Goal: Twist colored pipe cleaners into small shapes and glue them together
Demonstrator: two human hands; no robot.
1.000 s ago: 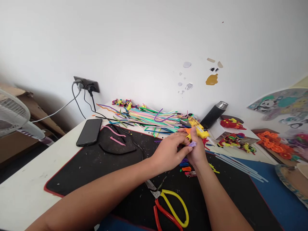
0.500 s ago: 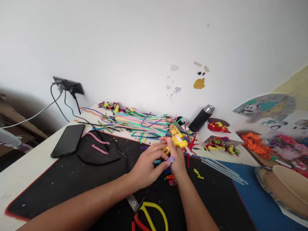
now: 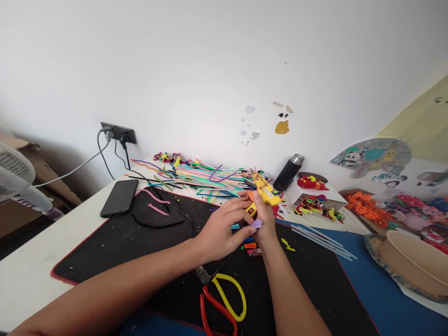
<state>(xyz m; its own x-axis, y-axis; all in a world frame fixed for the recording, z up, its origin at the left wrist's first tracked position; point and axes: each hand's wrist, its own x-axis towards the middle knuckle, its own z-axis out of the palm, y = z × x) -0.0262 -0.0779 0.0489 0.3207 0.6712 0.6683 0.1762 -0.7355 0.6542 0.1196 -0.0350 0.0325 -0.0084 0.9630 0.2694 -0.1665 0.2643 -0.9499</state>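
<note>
My right hand is closed around a yellow hot glue gun, its nozzle pointing up and away and its rear towards the right. The fingers of my left hand curl close against the gun's handle. Between my left thumb and fingers is a small light-purple fuzzy piece, partly hidden. Below my hands, small coloured pieces and a red clip-like item lie on the black mat. Scissors with one red and one yellow handle rest nearer to me, their blades partly under my left forearm.
Pipe cleaners are heaped along the wall. A phone lies left; pink pipe cleaner pieces are beside it. Rightward are a black flask, glue sticks, a white box with figures and a round bowl.
The view has shifted, showing more of the fan at left and of the scissors. Both hands stay together around the glue gun and purple piece, whose pose is nearly the same.
</note>
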